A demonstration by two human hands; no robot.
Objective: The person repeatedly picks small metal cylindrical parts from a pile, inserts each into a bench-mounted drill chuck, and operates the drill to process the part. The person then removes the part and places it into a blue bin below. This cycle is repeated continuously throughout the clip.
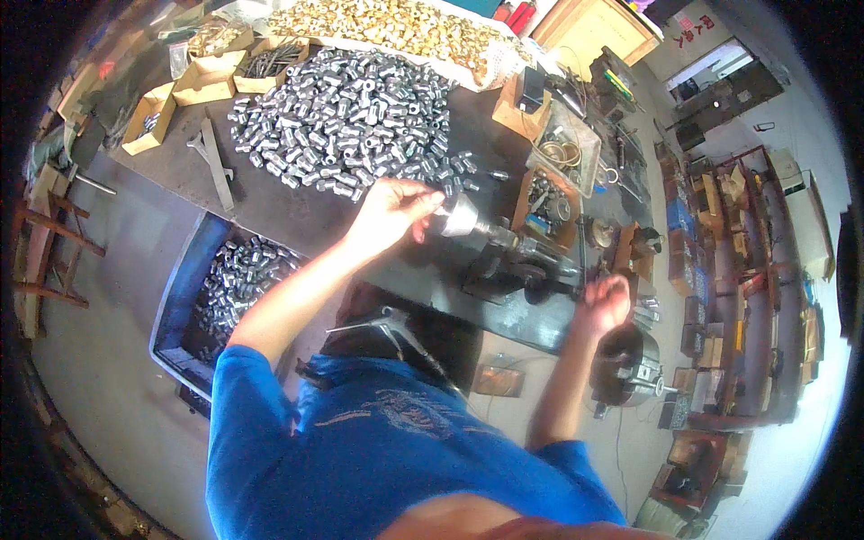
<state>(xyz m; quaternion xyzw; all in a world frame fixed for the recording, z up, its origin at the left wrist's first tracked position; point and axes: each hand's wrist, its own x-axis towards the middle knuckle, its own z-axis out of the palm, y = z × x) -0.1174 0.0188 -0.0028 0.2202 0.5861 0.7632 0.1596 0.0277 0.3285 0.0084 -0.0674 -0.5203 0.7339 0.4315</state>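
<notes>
My left hand is closed in a pinch at the face of a shiny metal chuck on a small bench machine. What its fingertips hold is hidden. To the right, my right hand is curled round the end of a dark lever handle that reaches out from the machine. Just beyond my left hand, a large heap of small silvery metal fittings covers the dark bench, with a few strays near the chuck.
A blue crate of similar fittings stands below the bench edge at left. Brass-coloured parts lie at the back. Cardboard boxes, a flat metal bar and a parts tray flank the heap. A loaded shelf stands at right.
</notes>
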